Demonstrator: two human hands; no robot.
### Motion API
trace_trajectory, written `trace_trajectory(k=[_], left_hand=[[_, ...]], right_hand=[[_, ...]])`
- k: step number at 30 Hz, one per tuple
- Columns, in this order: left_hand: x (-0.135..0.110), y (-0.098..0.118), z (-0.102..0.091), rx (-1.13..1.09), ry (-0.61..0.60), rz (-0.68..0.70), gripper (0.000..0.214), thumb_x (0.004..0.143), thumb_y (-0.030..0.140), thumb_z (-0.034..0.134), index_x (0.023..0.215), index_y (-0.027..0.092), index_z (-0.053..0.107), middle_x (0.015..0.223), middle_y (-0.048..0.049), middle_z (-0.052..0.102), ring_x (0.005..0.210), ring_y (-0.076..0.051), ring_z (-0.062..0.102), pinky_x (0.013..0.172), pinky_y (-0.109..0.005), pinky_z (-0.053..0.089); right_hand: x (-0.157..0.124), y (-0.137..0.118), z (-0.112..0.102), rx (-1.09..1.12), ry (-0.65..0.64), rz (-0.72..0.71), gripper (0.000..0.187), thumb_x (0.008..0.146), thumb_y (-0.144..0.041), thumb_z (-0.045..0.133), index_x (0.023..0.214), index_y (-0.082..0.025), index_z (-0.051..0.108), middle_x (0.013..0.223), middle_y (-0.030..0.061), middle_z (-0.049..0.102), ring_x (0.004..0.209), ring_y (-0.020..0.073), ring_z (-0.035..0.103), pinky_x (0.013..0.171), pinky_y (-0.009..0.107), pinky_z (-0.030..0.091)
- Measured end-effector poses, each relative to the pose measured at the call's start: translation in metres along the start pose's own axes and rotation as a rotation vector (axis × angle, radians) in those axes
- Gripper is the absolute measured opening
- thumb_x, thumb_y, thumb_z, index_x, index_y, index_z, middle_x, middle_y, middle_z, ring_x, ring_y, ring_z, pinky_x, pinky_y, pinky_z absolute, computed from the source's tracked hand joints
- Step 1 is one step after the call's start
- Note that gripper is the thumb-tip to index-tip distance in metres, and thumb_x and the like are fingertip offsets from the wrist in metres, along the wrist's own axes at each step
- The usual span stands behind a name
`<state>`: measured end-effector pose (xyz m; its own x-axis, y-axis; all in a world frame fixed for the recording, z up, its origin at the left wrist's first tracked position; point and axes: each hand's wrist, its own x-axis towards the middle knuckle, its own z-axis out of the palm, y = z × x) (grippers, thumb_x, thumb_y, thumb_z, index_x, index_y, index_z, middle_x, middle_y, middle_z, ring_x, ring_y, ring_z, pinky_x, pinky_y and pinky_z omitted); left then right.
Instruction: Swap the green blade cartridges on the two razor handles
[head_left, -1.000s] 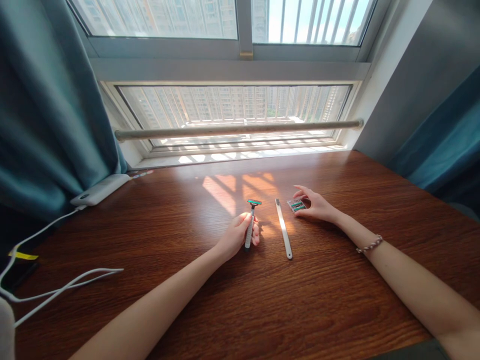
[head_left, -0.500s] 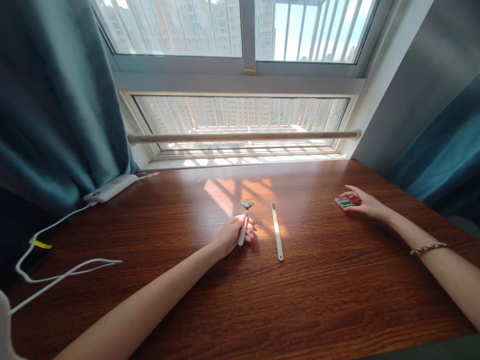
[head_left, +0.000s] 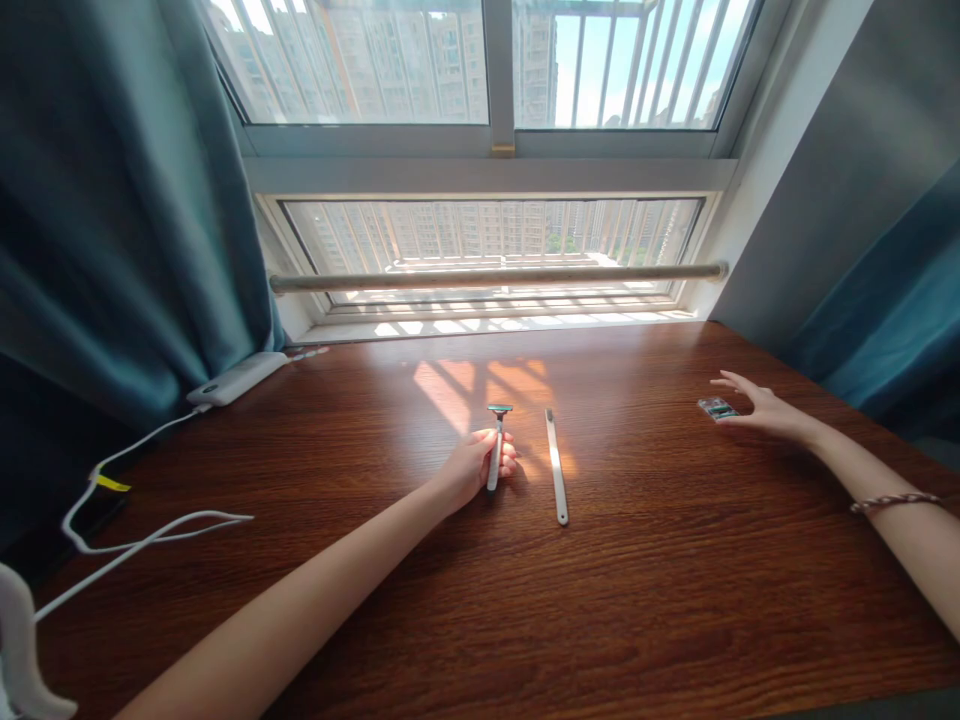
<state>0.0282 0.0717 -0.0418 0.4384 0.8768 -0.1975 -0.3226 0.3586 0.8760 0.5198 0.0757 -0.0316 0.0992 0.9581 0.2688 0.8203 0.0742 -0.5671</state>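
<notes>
My left hand (head_left: 480, 462) is closed around the handle of a safety razor (head_left: 495, 455), held upright just above the table with its green-edged head pointing toward the window. Right of it lies a white toothbrush (head_left: 556, 470), bristle end away from me, touched by neither hand. At the right side, a small clear case with green-and-dark cartridges (head_left: 718, 408) rests on the table. My right hand (head_left: 772, 412) is beside it with fingers spread and raised; the thumb is at the case's near edge, and whether it touches cannot be made out.
The brown wooden table (head_left: 450, 610) reaches to a window with a horizontal rail (head_left: 495, 278). On the left are a white power strip (head_left: 238, 378), a looping white cable (head_left: 157, 535) and a blue curtain (head_left: 142, 200). A white curved object (head_left: 22, 650) stands at the lower left corner.
The clear case and my right hand have shifted to the right, and its fingers have spread wider. My left hand still holds the razor in nearly the same place. The view has shifted slightly.
</notes>
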Motion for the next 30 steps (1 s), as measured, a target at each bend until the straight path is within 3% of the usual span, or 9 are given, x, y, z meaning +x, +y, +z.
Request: trace_trajectory(k=[3,6,8,10,13,17,21,25,30], left_hand=[[0.005,-0.002,0.005,0.001,0.007,0.015,0.014,0.08,0.026,0.047,0.081,0.012,0.048,0.059,-0.0038,0.056,0.046,-0.011,0.051,0.047,-0.023,0.038],[0.008,-0.005,0.012,-0.004,0.018,0.042,0.013,0.08,0.026,0.045,0.084,0.014,0.045,0.058,-0.0027,0.057,0.045,-0.012,0.051,0.046,-0.023,0.038],[0.008,-0.006,0.014,-0.009,0.026,0.059,0.012,0.081,0.026,0.044,0.085,0.015,0.043,0.059,-0.0018,0.058,0.046,-0.012,0.052,0.047,-0.023,0.038],[0.006,-0.007,0.014,-0.012,0.03,0.072,0.011,0.081,0.026,0.043,0.086,0.016,0.042,0.061,-0.0017,0.059,0.047,-0.011,0.053,0.048,-0.023,0.039],[0.001,-0.008,0.013,-0.018,0.022,0.078,0.011,0.081,0.026,0.044,0.085,0.017,0.042,0.064,-0.0017,0.06,0.049,-0.011,0.053,0.051,-0.023,0.04],[-0.002,-0.009,0.011,-0.024,0.003,0.08,0.009,0.081,0.026,0.044,0.081,0.017,0.043,0.063,-0.0005,0.058,0.049,-0.011,0.053,0.052,-0.023,0.041],[0.0,-0.009,0.011,-0.018,0.0,0.074,0.009,0.081,0.026,0.043,0.082,0.017,0.043,0.062,-0.0001,0.058,0.049,-0.011,0.053,0.052,-0.023,0.041],[0.0,-0.009,0.01,-0.01,0.0,0.069,0.009,0.083,0.025,0.041,0.084,0.016,0.043,0.063,-0.0005,0.059,0.05,-0.01,0.053,0.053,-0.022,0.04],[0.001,-0.01,0.009,0.004,0.004,0.075,0.013,0.082,0.028,0.044,0.084,0.016,0.045,0.064,-0.0011,0.06,0.051,-0.01,0.053,0.052,-0.022,0.04]], right_hand=[[-0.008,-0.059,0.015,0.034,0.028,-0.033,0.064,0.059,-0.05,0.066,0.115,-0.026,0.046,0.117,0.0094,0.056,0.11,0.0328,0.049,0.092,0.05,0.038],[-0.034,-0.138,0.055,0.147,-0.023,-0.066,0.041,0.072,-0.049,0.055,0.102,-0.022,0.05,0.089,0.006,0.064,0.079,0.0209,0.061,0.07,0.033,0.049],[-0.056,-0.187,0.086,0.125,-0.199,-0.112,0.027,0.076,-0.045,0.052,0.087,-0.02,0.053,0.071,0.0025,0.063,0.064,0.0164,0.059,0.061,0.028,0.045],[-0.072,-0.226,0.115,0.041,-0.255,-0.15,0.022,0.078,-0.04,0.05,0.073,-0.019,0.05,0.064,0.0013,0.06,0.059,0.0142,0.056,0.056,0.024,0.041],[-0.082,-0.257,0.145,-0.1,-0.279,-0.154,0.021,0.078,-0.035,0.049,0.066,-0.019,0.044,0.06,0.0013,0.057,0.055,0.0132,0.052,0.052,0.023,0.033],[-0.077,-0.265,0.162,-0.148,-0.281,-0.136,0.013,0.073,-0.025,0.052,0.067,-0.018,0.043,0.058,0.0026,0.056,0.053,0.0142,0.051,0.048,0.022,0.026],[-0.072,-0.26,0.159,-0.165,-0.262,-0.137,0.01,0.069,-0.017,0.051,0.067,-0.019,0.042,0.058,0.0011,0.055,0.053,0.0125,0.05,0.049,0.021,0.026],[-0.067,-0.235,0.136,-0.182,-0.196,-0.121,0.011,0.071,-0.019,0.049,0.066,-0.019,0.04,0.057,-0.0013,0.053,0.052,0.0112,0.049,0.051,0.02,0.029],[-0.054,-0.169,0.089,-0.25,-0.074,-0.062,0.011,0.072,-0.023,0.047,0.067,-0.02,0.039,0.058,-0.0015,0.053,0.054,0.0126,0.049,0.055,0.022,0.031]])
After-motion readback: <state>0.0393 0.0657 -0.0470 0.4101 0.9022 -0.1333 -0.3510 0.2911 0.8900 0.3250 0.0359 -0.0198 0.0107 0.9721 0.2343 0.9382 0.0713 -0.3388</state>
